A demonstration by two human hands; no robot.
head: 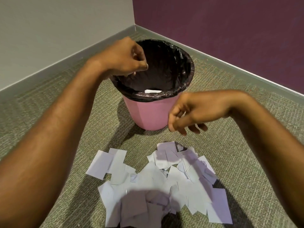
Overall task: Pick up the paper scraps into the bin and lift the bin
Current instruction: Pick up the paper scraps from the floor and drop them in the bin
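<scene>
A: What is shown in the head view?

B: A pink bin point(152, 112) lined with a black bag point(166, 66) is seen standing on a green-grey carpet point(238, 145), near the corner where a grey wall point(57, 30) and a purple wall point(230, 30) meet. A heap of white paper scraps point(158, 185) is spread on the carpet just in front of the bin, apart from it.

A: Can anything be seen inside the bin?

B: Only a sliver of white point(153, 91) is visible low inside, behind the near rim. The rest of the interior is hidden by the rim and lost in the dark liner.

A: How is the left hand held?

B: The left hand point(125, 58) is held over the far-left rim of the bin, fingers curled inward and the fingertips pinched close. Whether a scrap is kept inside cannot be told; the palm side is turned away.

A: And the right hand?

B: The right hand point(195, 112) is held in the air in front of the bin's right side, above the heap, with the fingers loosely bent and pointing down. Something pale may be glimpsed between thumb and forefinger, but it is blurred, so the grip cannot be judged.

A: What is cut off?

B: Both forearms are cropped by the frame edges, and the nearest scraps are cropped by the bottom edge.
</scene>
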